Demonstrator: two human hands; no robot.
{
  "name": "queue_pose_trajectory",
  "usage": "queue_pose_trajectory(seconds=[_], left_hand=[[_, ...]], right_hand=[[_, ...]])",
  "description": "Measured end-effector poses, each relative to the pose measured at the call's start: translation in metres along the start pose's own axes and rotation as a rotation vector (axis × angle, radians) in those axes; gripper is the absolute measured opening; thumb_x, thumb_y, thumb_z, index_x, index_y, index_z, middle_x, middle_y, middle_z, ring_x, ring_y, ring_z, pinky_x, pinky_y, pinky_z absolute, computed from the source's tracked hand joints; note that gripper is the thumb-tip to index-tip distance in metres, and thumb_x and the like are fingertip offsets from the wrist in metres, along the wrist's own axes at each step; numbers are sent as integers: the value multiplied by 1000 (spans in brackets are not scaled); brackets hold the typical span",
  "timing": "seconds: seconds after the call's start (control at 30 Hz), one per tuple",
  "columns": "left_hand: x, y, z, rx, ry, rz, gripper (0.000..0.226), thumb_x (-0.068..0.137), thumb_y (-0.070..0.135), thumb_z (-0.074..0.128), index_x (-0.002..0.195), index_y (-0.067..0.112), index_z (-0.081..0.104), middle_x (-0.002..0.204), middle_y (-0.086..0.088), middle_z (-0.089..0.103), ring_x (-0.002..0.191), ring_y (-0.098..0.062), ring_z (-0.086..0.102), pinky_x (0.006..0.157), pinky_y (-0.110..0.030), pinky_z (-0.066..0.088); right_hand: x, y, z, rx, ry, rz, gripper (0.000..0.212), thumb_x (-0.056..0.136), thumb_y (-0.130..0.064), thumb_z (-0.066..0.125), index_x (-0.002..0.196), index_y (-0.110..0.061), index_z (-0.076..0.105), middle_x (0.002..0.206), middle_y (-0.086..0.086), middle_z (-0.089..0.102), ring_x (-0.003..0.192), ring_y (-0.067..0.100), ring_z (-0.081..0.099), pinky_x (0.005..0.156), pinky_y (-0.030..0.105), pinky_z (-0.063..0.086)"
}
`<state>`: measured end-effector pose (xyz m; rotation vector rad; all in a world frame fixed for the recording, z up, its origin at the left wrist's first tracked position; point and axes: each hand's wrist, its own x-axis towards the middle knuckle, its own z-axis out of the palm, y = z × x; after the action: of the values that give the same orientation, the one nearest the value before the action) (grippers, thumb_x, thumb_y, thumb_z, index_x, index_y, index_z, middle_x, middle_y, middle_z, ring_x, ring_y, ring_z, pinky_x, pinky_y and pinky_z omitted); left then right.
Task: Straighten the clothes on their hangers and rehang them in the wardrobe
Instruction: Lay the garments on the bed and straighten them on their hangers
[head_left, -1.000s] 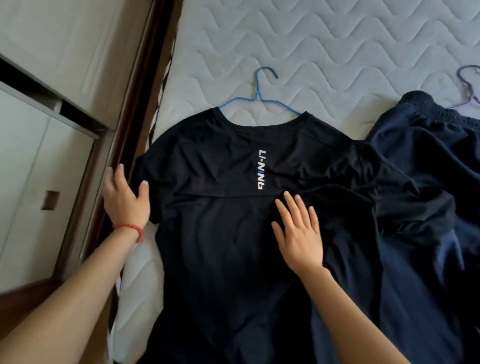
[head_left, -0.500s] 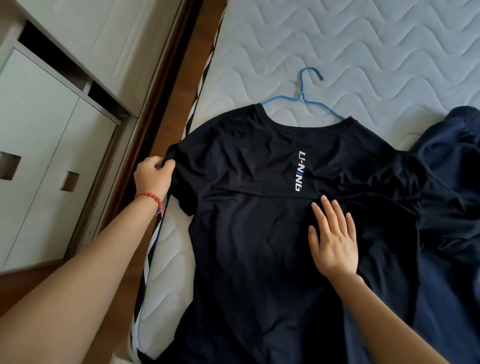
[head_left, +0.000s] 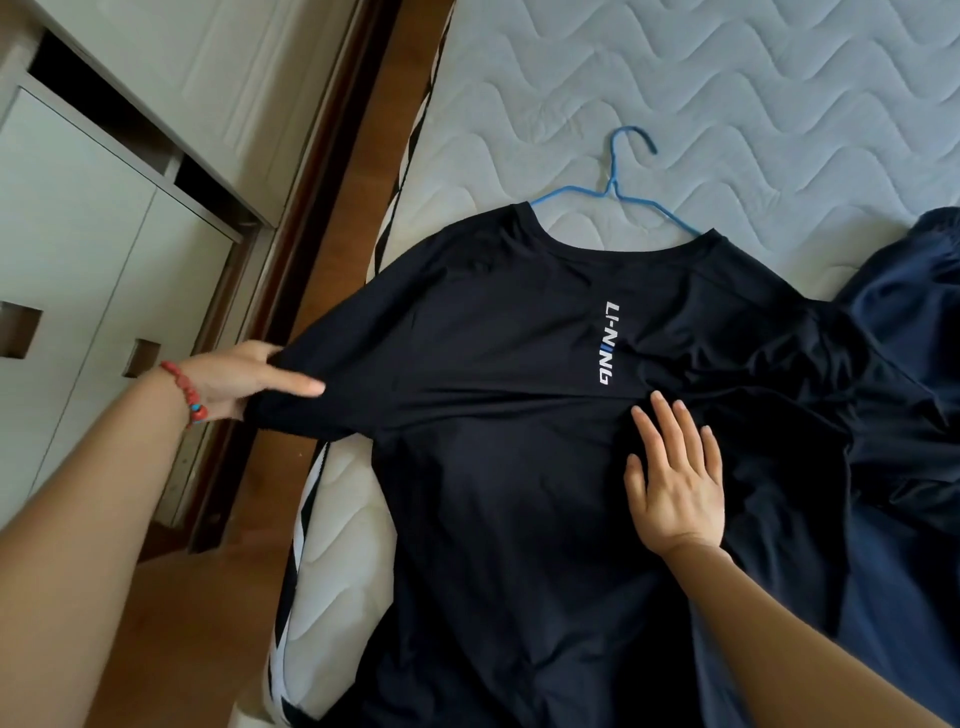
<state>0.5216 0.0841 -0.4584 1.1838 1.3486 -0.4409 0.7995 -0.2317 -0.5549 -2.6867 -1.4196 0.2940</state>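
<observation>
Lying flat on the white quilted mattress (head_left: 727, 104) is the black short-sleeved sports T-shirt (head_left: 519, 467), with a thin blue wire hanger (head_left: 618, 192) poking out of its collar, so the shirt is nowhere near the wardrobe yet. At the shirt's sleeve end, off past the mattress edge, the person's left hand (head_left: 244, 379) grasps the sleeve fabric, thumb laid over it. Just below the shirt's white logo, the right hand (head_left: 675, 478) lies flat with fingers straight, pinning the cloth.

Biggest risk looks like that sideways tug: pull too hard and the shirt probably slides off-centre on the hanger, or one shoulder slips off the wire. The navy garment (head_left: 909, 338) bunched against the shirt's far side could also get dragged along. Beyond the sleeve stands the pale wardrobe cabinet (head_left: 104, 234).
</observation>
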Motion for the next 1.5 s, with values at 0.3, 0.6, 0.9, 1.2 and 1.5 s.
queue_pose_trajectory(seconds=[0.3, 0.6, 0.9, 1.2, 1.5], left_hand=[[-13, -20, 2, -540, 289, 314, 26, 91, 6, 47, 91, 16, 72, 100, -1, 71, 103, -21, 63, 74, -29, 55], [15, -46, 26, -128, 1043, 60, 43, 84, 23, 63, 120, 1, 53, 122, -19, 57, 116, -35, 52, 96, -42, 42], [-51, -80, 205, 24, 813, 340, 37, 85, 14, 62, 119, 2, 53, 120, -19, 50, 113, -30, 48, 93, -28, 37], [-81, -116, 260, -53, 625, 21, 53, 82, 28, 65, 121, -1, 44, 115, -20, 59, 106, -37, 56, 86, -39, 45], [-106, -167, 235, -80, 489, 15, 33, 86, 28, 61, 77, -4, 63, 72, -11, 63, 76, -32, 59, 64, -33, 44]], right_hand=[[0, 0, 1, -1, 5, -4, 51, 87, -32, 32, 136, -18, 38, 148, 6, 38, 138, 21, 22, 114, 32, 2], [-2, 1, 1, -31, -10, -4, 52, 90, -33, 27, 139, -19, 36, 151, 5, 34, 139, 18, 16, 113, 31, -2], [-56, 0, -26, 303, 51, 242, 40, 90, -14, 54, 130, -9, 51, 147, 9, 40, 141, 25, 26, 116, 42, 14], [-185, 14, -36, 509, 40, 880, 61, 83, -11, 66, 138, -5, 38, 148, 15, 33, 132, 36, 35, 104, 51, 34], [-193, 33, -51, 579, -31, 1218, 68, 77, -29, 73, 130, 0, 41, 128, 23, 46, 115, 39, 49, 94, 49, 40]])
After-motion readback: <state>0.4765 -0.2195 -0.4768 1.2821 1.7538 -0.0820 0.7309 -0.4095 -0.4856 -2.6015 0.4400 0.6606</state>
